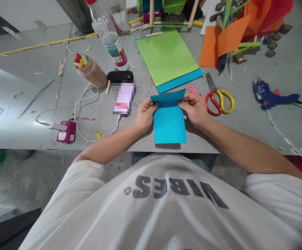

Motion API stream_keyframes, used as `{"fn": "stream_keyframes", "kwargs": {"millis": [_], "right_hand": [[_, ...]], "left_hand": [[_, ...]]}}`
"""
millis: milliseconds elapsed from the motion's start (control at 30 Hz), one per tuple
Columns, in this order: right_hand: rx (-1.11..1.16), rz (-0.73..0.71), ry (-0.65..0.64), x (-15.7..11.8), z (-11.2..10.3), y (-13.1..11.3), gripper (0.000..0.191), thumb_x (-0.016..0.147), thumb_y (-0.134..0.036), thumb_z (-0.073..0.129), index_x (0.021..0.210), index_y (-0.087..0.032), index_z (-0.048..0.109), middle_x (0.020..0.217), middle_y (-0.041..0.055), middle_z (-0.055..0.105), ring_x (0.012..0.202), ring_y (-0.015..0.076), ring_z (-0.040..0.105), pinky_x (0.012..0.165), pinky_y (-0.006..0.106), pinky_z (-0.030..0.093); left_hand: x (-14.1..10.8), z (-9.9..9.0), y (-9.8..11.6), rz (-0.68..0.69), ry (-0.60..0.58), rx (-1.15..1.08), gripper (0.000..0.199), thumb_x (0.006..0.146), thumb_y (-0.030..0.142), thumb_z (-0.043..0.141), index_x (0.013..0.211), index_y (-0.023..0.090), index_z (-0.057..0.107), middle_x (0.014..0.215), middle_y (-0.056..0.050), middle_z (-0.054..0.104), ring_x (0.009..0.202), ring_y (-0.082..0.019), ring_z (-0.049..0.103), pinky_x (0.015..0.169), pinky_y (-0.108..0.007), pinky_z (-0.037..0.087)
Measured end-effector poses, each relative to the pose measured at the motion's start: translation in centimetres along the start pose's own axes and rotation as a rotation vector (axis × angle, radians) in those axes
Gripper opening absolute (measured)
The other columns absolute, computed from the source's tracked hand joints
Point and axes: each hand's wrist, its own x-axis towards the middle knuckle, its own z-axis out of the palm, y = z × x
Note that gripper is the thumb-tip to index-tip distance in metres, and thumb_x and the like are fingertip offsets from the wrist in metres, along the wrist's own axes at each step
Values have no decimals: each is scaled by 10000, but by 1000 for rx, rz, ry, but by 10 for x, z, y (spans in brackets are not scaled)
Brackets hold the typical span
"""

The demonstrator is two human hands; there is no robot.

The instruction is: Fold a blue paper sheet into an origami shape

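A blue sheet of paper (170, 125) is held near the table's front edge, its far end folded or bent across the top. My left hand (147, 113) pinches its left side close to the fold, thumb on top. On the right side, my right hand (194, 108) grips the same sheet between thumb and fingers. Just beyond the paper lie a green sheet (168, 55) and a blue sheet (180, 80) under it. Scissors (215, 99) with red and yellow handles rest right of my right hand, beside a pink strip (193, 91) partly behind that hand.
Left of the hands are a phone (124, 99) on a cable, a black case (120, 76), a bottle (114, 48), a jar of sticks (92, 71) and a purple block (66, 132). Rightward are a blue glue gun (273, 97) and orange paper pieces (209, 48).
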Motion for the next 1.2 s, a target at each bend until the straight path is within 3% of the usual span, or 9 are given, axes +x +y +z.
{"fn": "stream_keyframes", "kwargs": {"millis": [100, 200, 333, 433, 567, 667, 767, 1033, 1200], "right_hand": [[82, 30, 33, 3, 1, -1, 396, 854, -640, 1028, 930, -326, 798, 757, 3, 690, 649, 212, 548, 595, 408, 470], [151, 84, 3, 3, 2, -6, 369, 815, -585, 1007, 970, -320, 802, 789, 1, 675, 708, 223, 601, 643, 411, 517], [153, 106, -23, 2, 3, -10, 405, 817, -614, 964, 972, -323, 729, 819, 8, 621, 779, 252, 638, 703, 436, 544], [123, 89, -16, 4, 1, -9, 348, 823, -565, 935, 939, -319, 718, 820, 19, 604, 748, 238, 570, 684, 424, 485], [102, 91, -40, 5, -5, -8, 255, 862, -529, 875, 899, -298, 773, 751, 22, 564, 686, 221, 486, 653, 416, 434], [20, -2, -36, 5, -7, -8, 311, 865, -565, 942, 959, -297, 816, 843, 35, 677, 793, 239, 594, 730, 423, 539], [-57, -127, -5, 5, -7, -6, 374, 829, -546, 1064, 1002, -311, 830, 1032, 61, 821, 973, 275, 725, 865, 448, 651], [-142, -143, 14, 9, -15, 0, 291, 928, -530, 1053, 1010, -305, 888, 983, 69, 838, 859, 258, 734, 753, 455, 672], [-138, -216, 52, 8, -14, -1, 327, 888, -533, 1087, 975, -301, 873, 1005, 81, 835, 911, 279, 760, 829, 498, 699]], "left_hand": [[2, -4, 0, -30, -13, 4, 706, 867, 942, 1020, 1106, 298, 858, 932, -31, 814, 711, -197, 689, 645, -360, 585], [0, -8, 1, -58, -38, 33, 553, 1005, 840, 923, 1044, 298, 820, 735, 12, 600, 558, -148, 495, 537, -332, 440], [-1, -7, 3, -56, -44, 63, 363, 1060, 640, 834, 955, 295, 788, 643, 26, 460, 500, -143, 404, 495, -333, 386], [-2, -6, 5, -2, -18, 103, 294, 1059, 536, 773, 903, 288, 792, 634, 4, 492, 505, -158, 415, 494, -336, 353], [-4, -7, 10, 85, -83, 150, 528, 1081, 776, 763, 924, 277, 836, 668, -14, 557, 559, -174, 466, 550, -374, 389], [-8, -5, 12, 175, -80, 276, 651, 1039, 918, 846, 978, 271, 875, 828, -43, 757, 704, -191, 613, 664, -380, 489], [-10, -2, 12, 233, -46, 384, 595, 1030, 856, 924, 1010, 263, 875, 994, -64, 873, 803, -192, 684, 730, -362, 530], [-1, -6, 12, 279, 110, 417, 498, 1067, 753, 908, 1044, 264, 817, 1018, -43, 825, 791, -178, 628, 729, -349, 518], [0, -9, 7, 289, 52, 350, 554, 1069, 812, 928, 1169, 272, 851, 1146, -74, 859, 909, -209, 739, 762, -357, 563]]}}
